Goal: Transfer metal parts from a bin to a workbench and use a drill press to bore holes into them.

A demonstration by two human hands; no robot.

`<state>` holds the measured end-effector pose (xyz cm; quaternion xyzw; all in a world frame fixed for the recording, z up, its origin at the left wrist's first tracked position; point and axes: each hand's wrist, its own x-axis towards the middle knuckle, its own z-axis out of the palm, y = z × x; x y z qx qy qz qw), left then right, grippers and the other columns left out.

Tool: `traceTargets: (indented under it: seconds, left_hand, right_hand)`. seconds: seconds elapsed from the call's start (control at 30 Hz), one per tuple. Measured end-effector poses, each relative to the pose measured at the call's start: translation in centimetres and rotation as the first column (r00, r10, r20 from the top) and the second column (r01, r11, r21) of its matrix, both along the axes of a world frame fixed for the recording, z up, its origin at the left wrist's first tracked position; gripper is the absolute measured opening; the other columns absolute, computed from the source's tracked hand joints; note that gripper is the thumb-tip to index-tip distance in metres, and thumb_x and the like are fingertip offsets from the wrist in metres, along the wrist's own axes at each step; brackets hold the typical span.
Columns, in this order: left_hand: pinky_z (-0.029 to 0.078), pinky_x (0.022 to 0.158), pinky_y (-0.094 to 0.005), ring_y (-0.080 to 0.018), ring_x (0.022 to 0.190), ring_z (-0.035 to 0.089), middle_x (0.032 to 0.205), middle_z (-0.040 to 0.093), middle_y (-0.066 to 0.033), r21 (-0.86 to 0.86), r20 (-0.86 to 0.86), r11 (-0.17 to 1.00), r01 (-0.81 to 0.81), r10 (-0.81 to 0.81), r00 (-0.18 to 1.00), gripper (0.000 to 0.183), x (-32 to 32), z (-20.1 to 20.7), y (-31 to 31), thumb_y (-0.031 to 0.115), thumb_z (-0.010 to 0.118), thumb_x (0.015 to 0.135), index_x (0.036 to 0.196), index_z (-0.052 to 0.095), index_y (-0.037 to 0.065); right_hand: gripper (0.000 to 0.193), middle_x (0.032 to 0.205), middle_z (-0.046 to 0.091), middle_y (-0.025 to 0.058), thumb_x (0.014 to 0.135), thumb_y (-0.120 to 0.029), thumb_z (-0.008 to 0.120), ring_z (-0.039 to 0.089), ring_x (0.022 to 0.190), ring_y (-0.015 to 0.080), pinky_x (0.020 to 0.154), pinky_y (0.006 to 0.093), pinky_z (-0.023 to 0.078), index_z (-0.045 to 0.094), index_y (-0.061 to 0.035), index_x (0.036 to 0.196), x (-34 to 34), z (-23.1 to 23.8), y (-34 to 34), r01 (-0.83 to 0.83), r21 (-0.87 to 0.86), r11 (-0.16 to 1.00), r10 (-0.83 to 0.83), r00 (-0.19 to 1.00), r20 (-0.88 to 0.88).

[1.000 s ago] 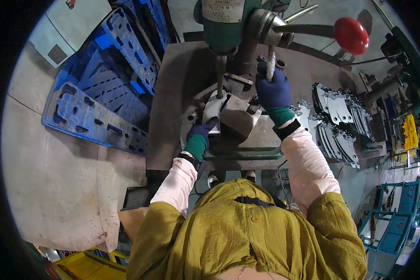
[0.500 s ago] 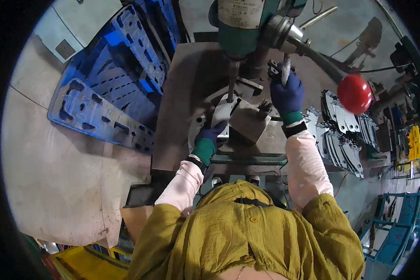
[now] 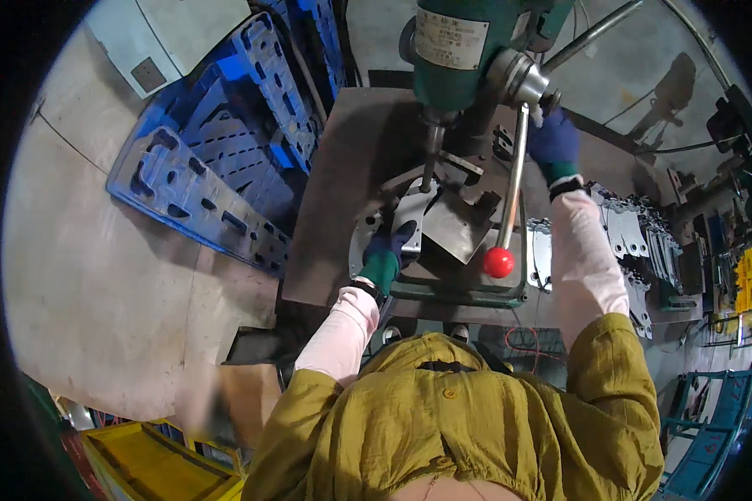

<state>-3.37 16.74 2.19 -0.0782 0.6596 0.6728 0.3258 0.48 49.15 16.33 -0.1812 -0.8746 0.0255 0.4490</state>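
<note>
A green drill press [image 3: 453,71] stands over the work table, its spindle [image 3: 433,154] pointing down. The spindle's tip is at the far end of a flat light metal plate [image 3: 409,219]; whether it touches, I cannot tell. My left hand [image 3: 388,244], in a dark blue glove, grips the plate's near end. Beside the hub [image 3: 516,77], my gloved right hand [image 3: 555,140] closes on a feed lever's whitish grip [image 3: 537,115]; its fingers are partly hidden. Another lever, tipped with a red ball knob [image 3: 499,262], slopes toward me between my hands. A metal block [image 3: 455,224] sits right of the plate.
Several flat metal parts [image 3: 622,230] lie stacked on the table's right side. Blue plastic pallets [image 3: 196,188] stand to the left. Near the lower left are a cardboard box [image 3: 251,401] and a yellow frame [image 3: 154,463]. A blue rack [image 3: 714,434] is at the lower right.
The feed levers have turned: the red knob has swung from far right to in front of the hub. My right hand has moved right and away with its grip. My left hand stays on the plate.
</note>
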Motion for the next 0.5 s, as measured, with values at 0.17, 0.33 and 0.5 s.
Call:
traceTargets:
  seconds: [0.17,0.33,0.5]
  left_hand:
    - [0.056,0.054,-0.0325,-0.0215,0.063,0.066,0.082,0.067,-0.01,-0.255,0.063,0.952,0.171,-0.16,0.985,0.042,-2.4,-3.5,0.2,0.042,0.075,0.083,0.107,0.067,0.008]
    - [0.054,0.055,-0.03,-0.0171,0.062,0.065,0.081,0.067,-0.0083,0.09,0.014,0.992,0.09,-0.092,0.996,0.043,-0.8,-2.1,-0.2,0.042,0.074,0.084,0.108,0.067,0.006]
    - [0.052,0.058,-0.034,-0.0171,0.068,0.064,0.088,0.069,-0.0065,-0.14,-0.199,0.981,0.134,-0.161,0.967,0.047,0.0,-0.5,-0.3,0.044,0.071,0.086,0.113,0.067,0.006]
  right_hand:
    - [0.029,0.083,0.066,0.0214,0.084,-0.029,0.066,0.064,0.074,0.0402,0.064,0.0465,0.05,0.065,-0.0072,0.104,1.4,-6.9,-3.1,-0.116,-0.373,0.921,0.125,0.992,-0.001]
    - [0.022,0.078,0.068,0.0059,0.086,-0.024,0.067,0.066,0.069,0.0175,0.065,0.0328,0.054,0.067,-0.0034,0.096,7.7,1.6,-14.8,-0.322,-0.941,0.1,0.525,0.821,-0.225]
    - [0.036,0.1,0.068,0.0133,0.095,-0.026,0.057,0.067,0.089,0.0207,0.078,0.0332,0.057,0.058,-0.0011,0.121,9.5,10.5,-18.0,-0.769,-0.635,-0.074,0.657,0.441,-0.611]
